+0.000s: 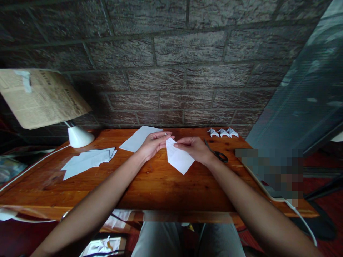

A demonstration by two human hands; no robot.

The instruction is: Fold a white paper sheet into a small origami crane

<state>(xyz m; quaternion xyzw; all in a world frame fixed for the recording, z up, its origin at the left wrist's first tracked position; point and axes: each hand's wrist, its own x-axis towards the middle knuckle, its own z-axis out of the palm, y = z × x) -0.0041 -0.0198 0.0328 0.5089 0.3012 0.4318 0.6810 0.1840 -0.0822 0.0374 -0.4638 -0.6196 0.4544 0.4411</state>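
Between my two hands, just above the wooden table, is a folded sheet of white paper with a pointed lower corner and faint print on one face. My left hand pinches its upper left tip, fingers together. On the opposite edge, my right hand grips the paper between thumb and fingers. Behind my left hand lies a stack of white paper. A pair of black scissors rests beside my right wrist, its blades partly hidden by the hand.
Several cut paper pieces lie at the left, near a lamp with a newsprint shade. Three small folded paper figures stand at the back right. A partly blurred flat device with a white cable sits at the right. A brick wall borders the table.
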